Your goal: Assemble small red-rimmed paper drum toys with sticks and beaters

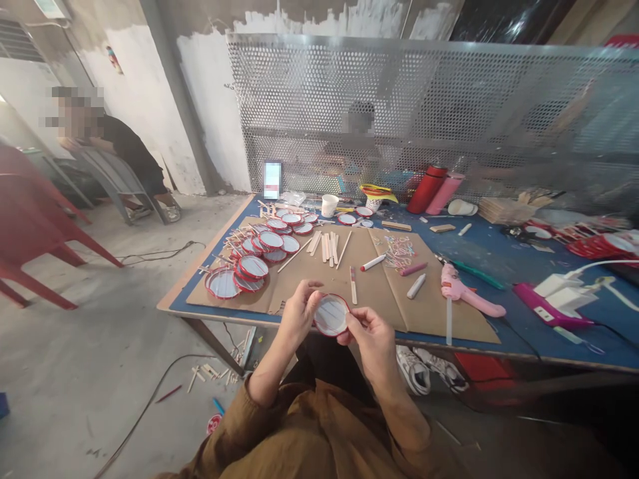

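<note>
My left hand (299, 311) and my right hand (369, 330) hold a red-rimmed round disc (331, 315) between them, just in front of the table's near edge. Its pale face is turned up and thin lines run across it. The left fingers and thumb grip its left rim, and the right thumb and fingers pinch the right rim. Beyond the hands, a flat wooden stick with a reddish end (353, 285) lies on the cardboard (299, 283). A pile of similar red-rimmed discs (253, 267) with sticks among them lies to the left.
Loose wooden sticks (329, 247), a marker (373, 263) and small coloured strands (401, 251) lie on the cardboard. At right are a pink glue gun (464, 291) and a purple power strip (559, 309). Bottles (426, 189) stand behind. A person (124, 146) sits far left.
</note>
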Demonstrator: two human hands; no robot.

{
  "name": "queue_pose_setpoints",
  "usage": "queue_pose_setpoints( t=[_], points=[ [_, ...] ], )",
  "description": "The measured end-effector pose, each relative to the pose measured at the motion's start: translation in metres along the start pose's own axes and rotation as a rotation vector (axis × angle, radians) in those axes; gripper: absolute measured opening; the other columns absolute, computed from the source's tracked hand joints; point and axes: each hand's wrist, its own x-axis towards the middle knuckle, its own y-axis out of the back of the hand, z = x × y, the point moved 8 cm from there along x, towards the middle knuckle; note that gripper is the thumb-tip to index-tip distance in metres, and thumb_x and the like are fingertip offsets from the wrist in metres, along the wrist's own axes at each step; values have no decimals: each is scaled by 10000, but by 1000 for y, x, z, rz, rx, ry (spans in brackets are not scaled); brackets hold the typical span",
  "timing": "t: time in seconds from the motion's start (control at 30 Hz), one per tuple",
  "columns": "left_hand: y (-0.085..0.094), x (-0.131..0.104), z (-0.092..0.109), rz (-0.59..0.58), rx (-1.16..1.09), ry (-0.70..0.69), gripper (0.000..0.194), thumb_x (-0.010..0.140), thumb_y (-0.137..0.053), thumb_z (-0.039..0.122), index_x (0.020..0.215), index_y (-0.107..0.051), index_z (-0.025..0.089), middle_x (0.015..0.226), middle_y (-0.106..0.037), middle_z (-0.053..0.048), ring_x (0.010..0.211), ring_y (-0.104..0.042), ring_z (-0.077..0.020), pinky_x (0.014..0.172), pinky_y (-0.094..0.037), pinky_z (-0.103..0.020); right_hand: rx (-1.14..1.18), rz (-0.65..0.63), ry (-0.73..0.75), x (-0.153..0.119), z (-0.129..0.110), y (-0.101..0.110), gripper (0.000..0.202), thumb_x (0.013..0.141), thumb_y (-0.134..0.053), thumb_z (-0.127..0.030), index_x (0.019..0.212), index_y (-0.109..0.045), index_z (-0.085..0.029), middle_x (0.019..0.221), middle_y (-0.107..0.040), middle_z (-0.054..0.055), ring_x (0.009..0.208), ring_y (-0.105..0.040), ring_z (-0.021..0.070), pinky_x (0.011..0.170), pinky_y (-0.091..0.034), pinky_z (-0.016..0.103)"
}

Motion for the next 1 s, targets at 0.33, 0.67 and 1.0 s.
queue_pose_setpoints(
  t=[0.33,0.67,1.0],
  points=[
    [-13,-6,-11,-140,-294,42,392,761,-637,404,997,-422,178,707,-546,23,599,-521,-93,557,-418,-199,127,15,-39,1,1,0,428,599,-748,-486,785,-555,-152,589,-644,-13,411,-609,126,427,-531,226],
    [-13,1,-19,-129,-252,178,297,760,-589,369,968,-507,174,676,-497,45,561,-523,-89,482,-451,-192,-580,-125,662,-18,-48,1,417,789,-651,-354,1160,-522,-213,1097,-582,111,972,-603,224,712,-561,325],
    [-10,0,-7,-117,-102,104,236,783,-547,287,958,-623,148,745,-616,-4,629,-544,-100,563,-431,-194,-738,-218,763,-15,-44,-8,549,765,-685,-319,1249,-444,-226,1145,-555,119,1026,-587,253,824,-539,386]
  ],
)
